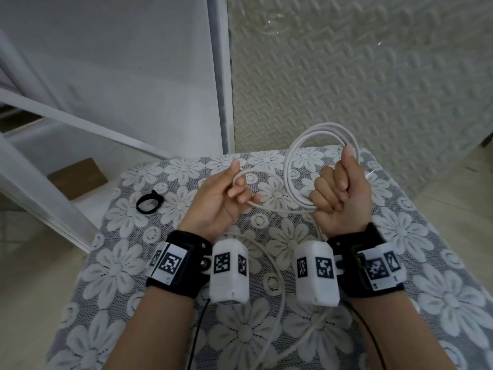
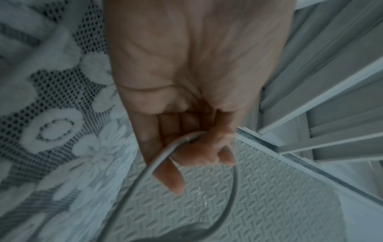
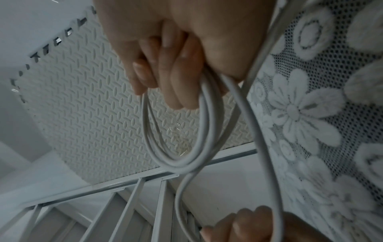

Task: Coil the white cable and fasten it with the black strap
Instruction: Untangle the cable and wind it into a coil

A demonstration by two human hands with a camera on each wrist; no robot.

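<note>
My right hand [image 1: 337, 193] is raised over the table [image 1: 400, 231] and grips several loops of the white cable [image 1: 290, 161], fingers curled around the bundle [image 3: 186, 144]. To its left my left hand [image 1: 234, 188] holds a further loop of the same cable [image 2: 163, 157] between thumb and curled fingers. The cable's loose tail [image 1: 280, 289] runs down across the cloth between my wrists. A black strap [image 1: 149, 202], rolled into a ring, lies on the table left of my left hand, apart from both hands.
A grey cloth with white lace flowers [image 1: 120, 263] covers the small table. A white metal frame [image 1: 80, 121] stands to the left, with a brown cardboard piece [image 1: 77, 177] on the floor. A patterned panel [image 1: 373, 76] rises behind the table.
</note>
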